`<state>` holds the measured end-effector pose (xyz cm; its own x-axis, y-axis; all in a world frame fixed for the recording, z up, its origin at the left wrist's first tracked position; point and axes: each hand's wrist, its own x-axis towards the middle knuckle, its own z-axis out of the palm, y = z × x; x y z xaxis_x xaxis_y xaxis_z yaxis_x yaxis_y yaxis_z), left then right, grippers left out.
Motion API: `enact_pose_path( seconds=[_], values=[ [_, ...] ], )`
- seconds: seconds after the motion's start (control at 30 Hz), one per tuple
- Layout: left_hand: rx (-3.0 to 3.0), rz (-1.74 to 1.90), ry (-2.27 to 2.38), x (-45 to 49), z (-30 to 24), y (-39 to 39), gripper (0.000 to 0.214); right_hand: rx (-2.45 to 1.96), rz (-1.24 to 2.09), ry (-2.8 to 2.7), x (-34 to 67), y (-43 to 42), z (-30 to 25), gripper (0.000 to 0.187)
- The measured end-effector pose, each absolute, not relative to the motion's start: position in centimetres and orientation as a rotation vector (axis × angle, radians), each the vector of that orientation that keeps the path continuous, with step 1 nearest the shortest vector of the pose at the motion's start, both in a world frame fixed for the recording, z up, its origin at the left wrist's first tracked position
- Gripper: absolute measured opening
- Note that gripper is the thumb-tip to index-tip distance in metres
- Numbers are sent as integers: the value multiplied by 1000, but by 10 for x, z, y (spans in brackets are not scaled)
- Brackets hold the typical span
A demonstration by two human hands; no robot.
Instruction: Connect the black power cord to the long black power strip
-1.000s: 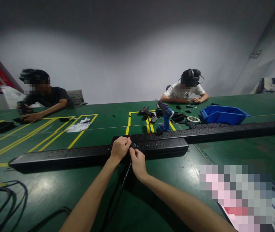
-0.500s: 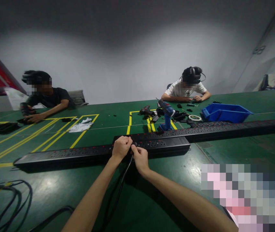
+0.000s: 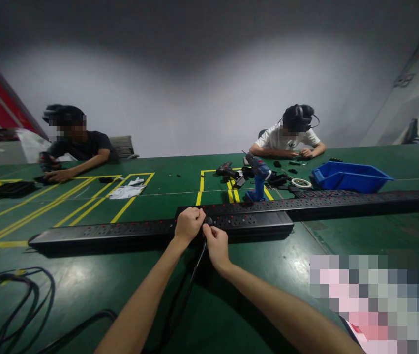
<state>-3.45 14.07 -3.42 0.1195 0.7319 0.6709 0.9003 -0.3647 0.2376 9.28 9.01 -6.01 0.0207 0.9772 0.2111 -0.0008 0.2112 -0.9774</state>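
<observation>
A black power strip [image 3: 113,228] with a row of sockets and small red marks lies across the table before me. At its middle, a black plug [image 3: 208,221] sits against the socket face, partly covered by my fingers. My left hand [image 3: 189,227] is closed at the plug's left side, knuckles up, its fingertips hidden. My right hand [image 3: 217,246] pinches the plug from the lower right with thumb and bent fingers. From there a black cable [image 3: 196,268] runs down between my forearms. How far the plug is in the socket is not visible.
Behind lies a longer power strip [image 3: 342,200]. Beyond it are a blue cordless drill [image 3: 257,179], a tape roll [image 3: 301,183] and a blue bin [image 3: 353,177]. Coiled cable [image 3: 34,295] lies front left, white papers [image 3: 126,191] back left. Two people work across the table [image 3: 165,172].
The whole view has shifted slightly, so things appear a little further right. Both hands keep their closed hold at the plug, with no clear movement against the strip.
</observation>
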Motion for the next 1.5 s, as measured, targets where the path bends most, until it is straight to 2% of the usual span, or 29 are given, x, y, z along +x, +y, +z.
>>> enact_pose_path(
  seconds=[0.33,0.73,1.5],
  values=[
    [-2176,-1080,-1638,-36,-35,142,39,-1043,1285,-1103,88,100,-52,50],
    [-2139,-1067,-1595,-36,-37,145,39,-1048,1179,-1244,93,95,-60,47],
    [-2181,-1058,-1600,-35,-36,143,39,-1138,1255,-1162,91,108,-44,41]
  ],
)
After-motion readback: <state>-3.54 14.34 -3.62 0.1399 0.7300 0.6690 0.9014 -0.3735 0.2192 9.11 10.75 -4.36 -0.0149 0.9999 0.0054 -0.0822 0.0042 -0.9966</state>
